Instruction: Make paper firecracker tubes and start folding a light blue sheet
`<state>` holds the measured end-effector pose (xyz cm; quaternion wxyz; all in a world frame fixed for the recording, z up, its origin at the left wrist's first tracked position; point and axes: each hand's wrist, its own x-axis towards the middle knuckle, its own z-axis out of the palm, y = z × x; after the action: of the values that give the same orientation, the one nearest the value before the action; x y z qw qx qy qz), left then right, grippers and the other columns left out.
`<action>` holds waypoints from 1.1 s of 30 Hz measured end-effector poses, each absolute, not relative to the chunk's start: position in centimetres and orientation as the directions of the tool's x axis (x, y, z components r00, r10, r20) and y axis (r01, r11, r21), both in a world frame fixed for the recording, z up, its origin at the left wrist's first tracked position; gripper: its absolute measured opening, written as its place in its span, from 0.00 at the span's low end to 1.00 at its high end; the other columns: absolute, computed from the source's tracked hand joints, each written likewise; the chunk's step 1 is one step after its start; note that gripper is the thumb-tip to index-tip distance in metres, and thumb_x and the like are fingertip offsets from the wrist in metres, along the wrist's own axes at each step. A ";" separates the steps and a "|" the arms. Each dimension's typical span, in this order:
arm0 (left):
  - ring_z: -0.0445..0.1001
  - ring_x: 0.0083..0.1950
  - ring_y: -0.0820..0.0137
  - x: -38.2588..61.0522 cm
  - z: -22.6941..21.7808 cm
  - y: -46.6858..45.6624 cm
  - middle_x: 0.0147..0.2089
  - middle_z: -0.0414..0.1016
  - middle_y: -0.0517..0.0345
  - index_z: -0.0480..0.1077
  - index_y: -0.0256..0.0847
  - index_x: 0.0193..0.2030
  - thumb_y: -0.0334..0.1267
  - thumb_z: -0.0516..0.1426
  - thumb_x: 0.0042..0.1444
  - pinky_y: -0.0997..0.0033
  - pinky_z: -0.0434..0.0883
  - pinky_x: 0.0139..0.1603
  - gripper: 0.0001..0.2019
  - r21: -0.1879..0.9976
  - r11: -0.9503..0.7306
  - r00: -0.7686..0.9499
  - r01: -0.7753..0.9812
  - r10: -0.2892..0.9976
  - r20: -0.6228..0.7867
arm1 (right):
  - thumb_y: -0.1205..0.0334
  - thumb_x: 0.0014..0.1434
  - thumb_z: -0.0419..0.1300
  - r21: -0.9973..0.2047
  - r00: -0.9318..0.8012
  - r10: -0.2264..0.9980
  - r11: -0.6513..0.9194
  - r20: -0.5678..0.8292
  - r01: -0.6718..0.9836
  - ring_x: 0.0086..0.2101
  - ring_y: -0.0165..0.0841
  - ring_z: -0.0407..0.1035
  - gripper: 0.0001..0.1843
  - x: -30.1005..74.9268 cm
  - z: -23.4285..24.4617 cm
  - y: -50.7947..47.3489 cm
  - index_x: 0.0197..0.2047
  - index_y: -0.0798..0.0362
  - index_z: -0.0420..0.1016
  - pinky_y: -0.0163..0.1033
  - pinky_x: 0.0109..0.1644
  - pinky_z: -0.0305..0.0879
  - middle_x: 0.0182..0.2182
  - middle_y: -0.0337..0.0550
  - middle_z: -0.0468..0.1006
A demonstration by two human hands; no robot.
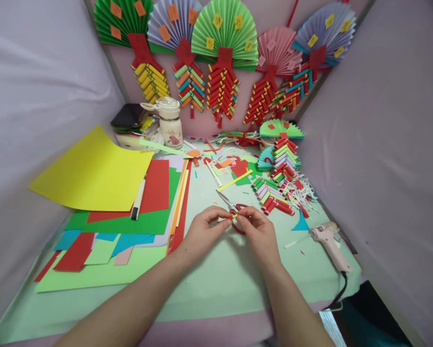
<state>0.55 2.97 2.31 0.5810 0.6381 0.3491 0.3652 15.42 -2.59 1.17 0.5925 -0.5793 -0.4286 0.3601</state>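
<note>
Over the middle of the table, both hands meet at a small red paper roll [225, 220] with a yellow end. My left hand [205, 229] pinches its red part between thumb and fingers. The fingertips of my right hand [257, 231] are closed on the yellow end. Much of the roll is hidden by the fingers. Just behind and below the hands lie scissors [225, 197] with red handles, their blades pointing away to the left. A thin yellow paper strip [238, 180] rests beyond them.
Coloured paper sheets [122, 219] and a utility knife [138, 200] are stacked at left. A glue gun [331, 246] lies at right. Finished paper firecrackers [274, 193] and scraps [234, 164] cover the back, beside a white bottle [170, 125]. Folded paper fans [224, 31] hang behind.
</note>
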 end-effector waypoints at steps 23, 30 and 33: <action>0.63 0.58 0.62 0.0 2.2 2.4 0.50 0.68 0.53 0.75 0.46 0.39 0.36 0.55 0.61 0.59 0.63 0.58 0.07 0.782 -0.550 0.504 0.295 0.784 0.361 | 0.63 0.54 0.61 -0.943 0.223 0.934 0.225 0.280 0.244 0.45 0.37 0.66 0.05 16.4 1.5 -3.0 0.34 0.49 0.69 0.42 0.47 0.65 0.37 0.42 0.70; 0.63 0.58 0.63 0.0 2.3 2.4 0.50 0.68 0.54 0.74 0.46 0.38 0.35 0.55 0.61 0.60 0.62 0.58 0.06 0.780 -0.553 0.518 0.292 0.777 0.356 | 0.65 0.55 0.60 -0.928 0.214 0.930 0.230 0.298 0.293 0.45 0.37 0.65 0.03 16.4 1.5 -3.0 0.32 0.49 0.68 0.43 0.48 0.63 0.35 0.41 0.71; 0.63 0.58 0.63 0.0 2.3 2.4 0.50 0.68 0.54 0.74 0.46 0.39 0.35 0.55 0.61 0.60 0.62 0.58 0.06 0.782 -0.553 0.519 0.289 0.777 0.357 | 0.65 0.54 0.60 -0.928 0.220 0.928 0.234 0.303 0.289 0.45 0.37 0.66 0.03 16.3 1.4 -3.0 0.32 0.49 0.67 0.42 0.47 0.63 0.35 0.41 0.71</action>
<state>-0.02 2.40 2.32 0.3373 0.8036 0.3315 0.3613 16.32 -3.05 1.41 0.5562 -0.5481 -0.5548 0.2870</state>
